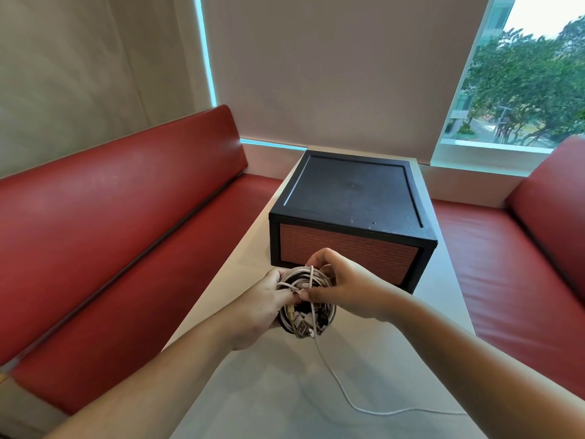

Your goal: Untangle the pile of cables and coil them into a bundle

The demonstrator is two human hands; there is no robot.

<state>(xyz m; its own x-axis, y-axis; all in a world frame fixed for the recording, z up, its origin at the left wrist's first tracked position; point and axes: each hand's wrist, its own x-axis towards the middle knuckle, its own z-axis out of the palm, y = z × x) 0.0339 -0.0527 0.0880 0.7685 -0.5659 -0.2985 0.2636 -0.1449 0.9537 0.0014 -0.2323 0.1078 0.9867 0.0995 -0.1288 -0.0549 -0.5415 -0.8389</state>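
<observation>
White tabletop [395, 359] under both hands: left hand [269, 307] gripped the grey-white coiled cable bundle [305, 304] steady while right hand [343, 288] pinched its loose white cable [335, 378], likely to wrap it.

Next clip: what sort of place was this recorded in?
Probably a booth in a café, canteen or office lounge: red padded benches face each other across a narrow white table, beside a window with roller blinds that looks down on trees.
</observation>
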